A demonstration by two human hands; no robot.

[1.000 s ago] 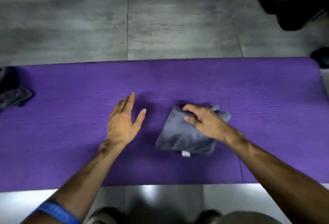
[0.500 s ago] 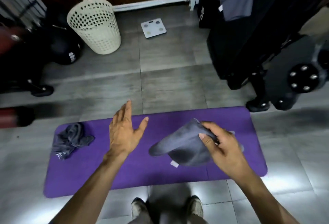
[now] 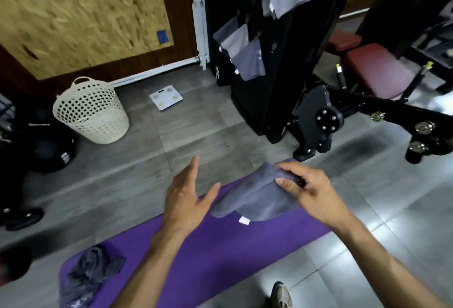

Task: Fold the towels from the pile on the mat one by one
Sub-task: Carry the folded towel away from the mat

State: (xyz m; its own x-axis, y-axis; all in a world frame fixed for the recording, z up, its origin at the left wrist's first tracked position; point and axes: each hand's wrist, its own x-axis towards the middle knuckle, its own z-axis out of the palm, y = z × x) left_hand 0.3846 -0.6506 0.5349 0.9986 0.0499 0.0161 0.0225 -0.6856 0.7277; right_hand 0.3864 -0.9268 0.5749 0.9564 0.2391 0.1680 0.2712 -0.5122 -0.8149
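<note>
My right hand (image 3: 310, 191) pinched one folded grey towel (image 3: 255, 200) above the single purple mat (image 3: 196, 253), my left hand (image 3: 187, 201) spread empty, one crumpled pile (image 3: 90, 276) at eight o'clock.

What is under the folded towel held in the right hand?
Below the folded towel, held by the right hand, lies the purple mat. The towel and hand cover the mat's far end, so anything there cannot be seen.

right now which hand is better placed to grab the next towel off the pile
Left. The left hand is open and holds nothing, and the pile lies on the mat's left end, on its side. The right hand grips the folded towel.
</note>
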